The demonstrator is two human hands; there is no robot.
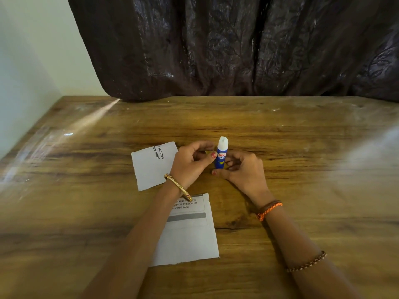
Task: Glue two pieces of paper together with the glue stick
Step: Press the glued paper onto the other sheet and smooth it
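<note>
A blue glue stick (220, 157) stands upright above the table with its white glue tip exposed. My right hand (244, 171) grips its lower end with thumb and fingers. My left hand (192, 162) is right beside the tube, its thumb touching the label, and its fingers curl around a small yellow piece, apparently the cap (208, 152), which is mostly hidden. A small white printed paper (151, 169) lies flat just left of my left hand. A larger white printed paper (190, 236) lies nearer to me, partly under my left forearm.
The wooden table (302, 169) stretches wide on both sides of the papers. A dark curtain (237, 50) hangs along the table's far edge. A pale wall (26, 72) borders the left side.
</note>
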